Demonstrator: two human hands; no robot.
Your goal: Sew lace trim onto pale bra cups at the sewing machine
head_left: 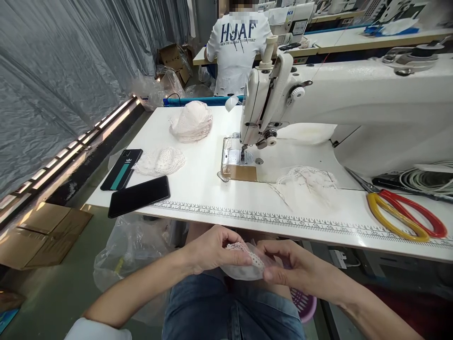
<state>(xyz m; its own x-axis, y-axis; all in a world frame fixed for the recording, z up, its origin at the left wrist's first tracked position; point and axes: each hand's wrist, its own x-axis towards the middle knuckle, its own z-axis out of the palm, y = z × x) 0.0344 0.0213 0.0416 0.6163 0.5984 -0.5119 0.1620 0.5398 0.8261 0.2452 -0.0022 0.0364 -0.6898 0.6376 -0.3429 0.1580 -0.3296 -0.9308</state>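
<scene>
Over my lap, in front of the table's edge, both hands grip a small white fabric piece with lace trim (pixel 244 270). My left hand (pixel 215 250) pinches its left side between thumb and fingers. On the right side, my right hand (pixel 290 267) has its thumb and fingers closed on the sheer edge. A white sewing machine (pixel 269 104) stands on the table beyond, its needle over the metal plate. Another lace-edged piece (pixel 306 182) with loose threads lies right of the needle, and one more lace piece (pixel 161 161) lies at the left.
A stack of pale fabric pieces (pixel 193 122) sits at the back left. Two phones (pixel 139 196) lie near the front left corner. Scissors with red and yellow handles (pixel 398 212) lie at the right. A person in a white shirt (pixel 239 52) sits ahead. Below is a purple basket (pixel 306 304).
</scene>
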